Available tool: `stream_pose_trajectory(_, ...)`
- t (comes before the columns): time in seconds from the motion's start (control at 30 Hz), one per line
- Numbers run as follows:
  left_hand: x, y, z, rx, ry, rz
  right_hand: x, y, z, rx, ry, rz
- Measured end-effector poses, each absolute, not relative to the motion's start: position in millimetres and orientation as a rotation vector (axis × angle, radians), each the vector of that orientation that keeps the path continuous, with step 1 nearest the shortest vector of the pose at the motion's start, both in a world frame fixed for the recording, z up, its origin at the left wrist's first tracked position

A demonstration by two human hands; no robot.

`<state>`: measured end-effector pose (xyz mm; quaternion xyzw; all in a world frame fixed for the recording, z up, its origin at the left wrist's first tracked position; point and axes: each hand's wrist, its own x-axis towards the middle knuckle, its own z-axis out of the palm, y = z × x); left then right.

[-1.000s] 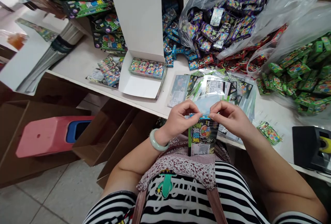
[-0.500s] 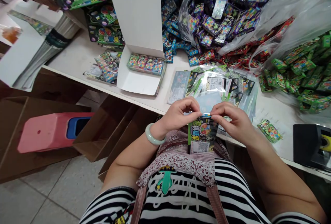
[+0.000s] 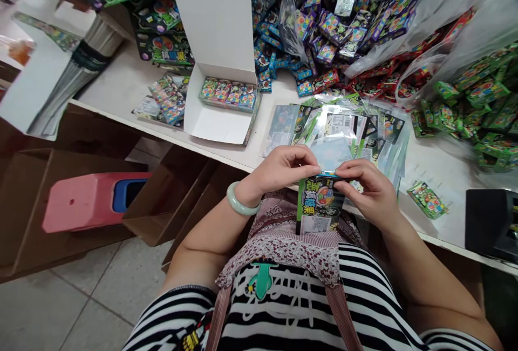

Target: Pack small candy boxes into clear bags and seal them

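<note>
Both hands pinch packet top edge.
Left hand (image 3: 283, 170) and right hand (image 3: 370, 189) fingertips closed on the candy packet (image 3: 319, 205), just before the sleeve stack (image 3: 343, 129); grip unchanged, packet slightly higher.

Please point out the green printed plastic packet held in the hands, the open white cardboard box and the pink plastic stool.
Green printed plastic packet (image 3: 319, 206): head view, middle of its printed front.
Open white cardboard box (image 3: 213, 124): head view, bare inner floor.
Pink plastic stool (image 3: 76, 205): head view, its pink side.
</note>
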<state>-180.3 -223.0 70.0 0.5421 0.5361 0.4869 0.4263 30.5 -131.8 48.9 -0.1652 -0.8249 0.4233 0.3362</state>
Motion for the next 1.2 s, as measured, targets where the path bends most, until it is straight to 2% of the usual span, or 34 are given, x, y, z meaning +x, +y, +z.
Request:
stream_pose_trajectory(0.3,-180,-225,71,1.635,1.296,1.223,35,-135,45,-0.510,-2.120,1.136)
stream_pose_trajectory(0.6,-180,-234,67,1.298,1.378,1.226,32,-138,45,-0.514,-2.112,1.123)
stream_pose_trajectory(0.93,-178,-226,78,1.712,1.429,1.076,35,-137,44,-0.543,-2.199,1.062)
stream_pose_trajectory(1.2,-193,-217,81,1.586,1.341,1.004,28,-133,51,-0.512,-2.244,1.018)
